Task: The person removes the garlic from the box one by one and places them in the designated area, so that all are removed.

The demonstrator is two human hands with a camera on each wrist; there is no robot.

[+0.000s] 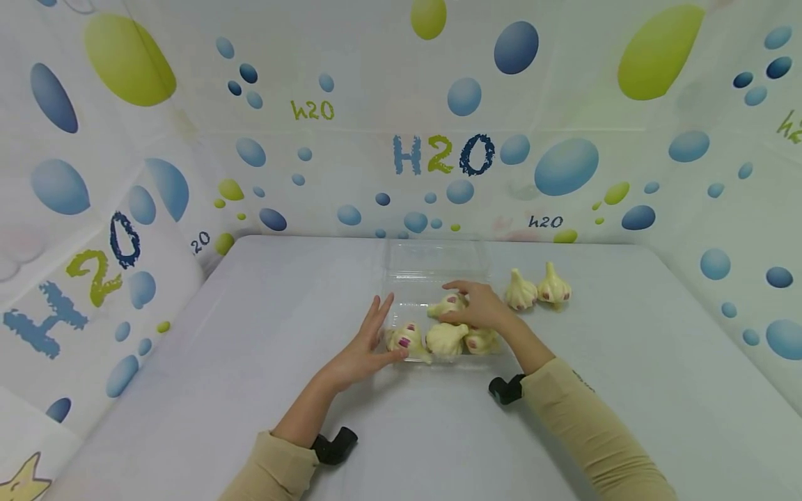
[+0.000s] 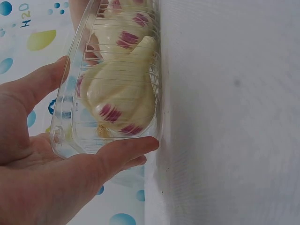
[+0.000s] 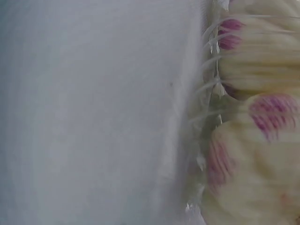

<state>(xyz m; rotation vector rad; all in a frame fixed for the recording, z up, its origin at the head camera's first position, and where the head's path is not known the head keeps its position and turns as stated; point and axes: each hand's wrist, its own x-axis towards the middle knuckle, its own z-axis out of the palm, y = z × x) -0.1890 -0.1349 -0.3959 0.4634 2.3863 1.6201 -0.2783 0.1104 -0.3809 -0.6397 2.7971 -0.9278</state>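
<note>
A clear plastic clamshell container (image 1: 410, 312) lies on the table with its lid (image 1: 436, 259) folded back. Along its front side sit a garlic bulb with purple patches (image 1: 407, 339), a pale middle bulb (image 1: 446, 339) and a right bulb (image 1: 481, 342). My right hand (image 1: 481, 306) holds another garlic bulb (image 1: 451, 304) by its right side, behind that row inside the container. With fingers and thumb extended, my left hand (image 1: 360, 358) touches the container's left end. Close up in the left wrist view, the left thumb (image 2: 126, 149) lies by the container's end wall. The right wrist view does not show the right hand.
Two more garlic bulbs, one nearer (image 1: 521, 291) and one farther right (image 1: 554, 285), stand on the white table (image 1: 282, 299) right of the container. A patterned sheet (image 1: 351, 69) rises behind the table and along its sides. Black wrist devices sit at both sleeves.
</note>
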